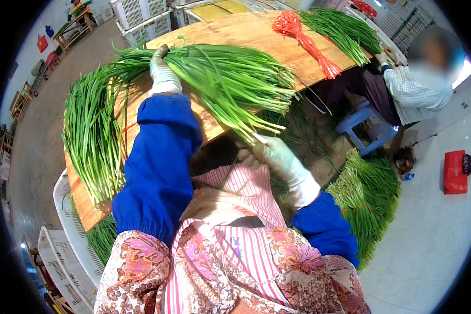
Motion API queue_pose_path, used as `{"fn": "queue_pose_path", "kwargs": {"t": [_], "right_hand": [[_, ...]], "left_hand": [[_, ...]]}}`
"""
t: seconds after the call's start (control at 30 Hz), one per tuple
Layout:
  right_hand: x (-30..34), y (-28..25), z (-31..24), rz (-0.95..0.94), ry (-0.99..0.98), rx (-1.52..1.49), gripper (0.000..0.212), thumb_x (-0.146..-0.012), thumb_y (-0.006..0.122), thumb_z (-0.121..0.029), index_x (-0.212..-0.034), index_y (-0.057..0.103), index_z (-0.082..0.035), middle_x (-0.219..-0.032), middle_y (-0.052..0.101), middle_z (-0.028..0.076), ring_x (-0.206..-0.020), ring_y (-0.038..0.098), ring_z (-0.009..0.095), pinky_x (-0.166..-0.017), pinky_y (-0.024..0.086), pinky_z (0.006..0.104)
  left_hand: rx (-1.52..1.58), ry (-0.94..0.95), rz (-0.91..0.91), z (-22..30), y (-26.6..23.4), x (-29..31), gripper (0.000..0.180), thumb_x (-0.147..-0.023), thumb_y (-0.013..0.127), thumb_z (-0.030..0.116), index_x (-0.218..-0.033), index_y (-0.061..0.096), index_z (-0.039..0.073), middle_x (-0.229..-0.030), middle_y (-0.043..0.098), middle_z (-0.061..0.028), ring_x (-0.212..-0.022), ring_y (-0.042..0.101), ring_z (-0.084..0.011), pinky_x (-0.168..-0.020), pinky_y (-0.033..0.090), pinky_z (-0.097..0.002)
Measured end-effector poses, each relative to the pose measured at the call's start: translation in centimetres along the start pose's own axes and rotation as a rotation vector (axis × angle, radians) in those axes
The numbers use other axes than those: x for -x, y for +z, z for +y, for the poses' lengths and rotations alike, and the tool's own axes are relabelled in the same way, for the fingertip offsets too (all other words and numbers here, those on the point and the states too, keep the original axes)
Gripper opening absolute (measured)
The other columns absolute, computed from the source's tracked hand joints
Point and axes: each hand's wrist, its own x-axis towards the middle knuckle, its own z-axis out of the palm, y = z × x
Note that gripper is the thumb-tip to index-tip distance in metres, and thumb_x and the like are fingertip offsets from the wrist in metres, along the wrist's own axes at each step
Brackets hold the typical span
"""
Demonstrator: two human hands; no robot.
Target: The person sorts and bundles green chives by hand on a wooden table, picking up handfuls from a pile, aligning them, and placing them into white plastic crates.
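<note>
A loose bunch of green garlic chives (235,68) lies across the wooden board, its pale stem ends toward the right and the near edge. My left hand (162,73), in a whitish glove with dirty fingertips, is closed on the leafy end of this bunch. Just past the board's near edge is my right hand (280,159), gloved too, beside the lowest stem ends. Its fingers are curled and smeared by motion, so what they hold is unclear. Left of my left arm rests another bunch of chives (97,141), with a red tie partly visible.
The wooden board (193,36) carries a bundle of red ties (303,42) and more chives (345,31) at the far right, where a person (418,83) works. A blue stool (366,128) and a chive heap (366,193) stand right. White crates (70,261) are at lower left.
</note>
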Motion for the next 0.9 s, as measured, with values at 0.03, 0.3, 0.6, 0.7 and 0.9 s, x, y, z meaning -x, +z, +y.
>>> {"fn": "queue_pose_path", "kwargs": {"t": [0.03,0.3,0.6,0.7,0.9], "right_hand": [[-1.0,0.8,0.7,0.030,0.059,-0.193,0.036,-0.090,0.054,-0.035,-0.099,0.059,-0.001,-0.079,0.062,0.006,-0.066,0.056,0.008,-0.054,0.045,0.0198],[1.4,-1.8,3.2,0.397,-0.099,0.798,0.018,-0.079,0.057,-0.018,-0.086,0.066,-0.004,-0.071,0.064,0.011,-0.058,0.060,0.017,-0.056,0.047,0.0280],[4.2,-8.9,-1.0,0.491,-0.146,0.863,0.033,-0.081,0.058,-0.031,-0.105,0.062,-0.009,-0.096,0.064,0.012,-0.089,0.062,0.027,-0.078,0.049,0.0364],[0.1,-2.9,-6.7,0.305,-0.421,1.022,0.027,-0.078,0.062,-0.028,-0.095,0.064,-0.008,-0.088,0.062,0.012,-0.082,0.061,0.028,-0.072,0.049,0.0364],[-3.9,-0.5,-4.9,0.384,-0.454,1.229,0.015,-0.075,0.061,-0.022,-0.082,0.064,-0.009,-0.080,0.062,0.011,-0.074,0.061,0.029,-0.064,0.048,0.0384]], "left_hand": [[-0.011,-0.017,-0.034,-0.1,-0.1,-0.4,0.027,-0.082,0.056,0.019,-0.097,0.052,-0.003,-0.094,0.060,-0.0229,-0.078,0.060,-0.0399,-0.075,0.051,-0.0529],[0.001,-0.024,-0.051,-0.2,1.0,2.2,0.018,-0.081,0.057,0.017,-0.088,0.054,0.001,-0.087,0.061,-0.0187,-0.074,0.060,-0.0348,-0.071,0.052,-0.0469],[0.005,-0.018,-0.039,0.1,0.7,1.5,0.020,-0.080,0.057,0.017,-0.089,0.055,-0.001,-0.087,0.062,-0.0191,-0.070,0.061,-0.0356,-0.069,0.053,-0.0466],[-0.002,-0.027,-0.045,0.3,0.6,1.8,0.020,-0.080,0.057,0.018,-0.088,0.055,0.000,-0.086,0.062,-0.0188,-0.069,0.061,-0.0352,-0.069,0.054,-0.0465],[0.006,-0.041,-0.034,-0.5,2.4,3.6,0.026,-0.081,0.055,0.022,-0.096,0.054,0.001,-0.089,0.061,-0.0199,-0.073,0.060,-0.0371,-0.072,0.051,-0.0495]]}}
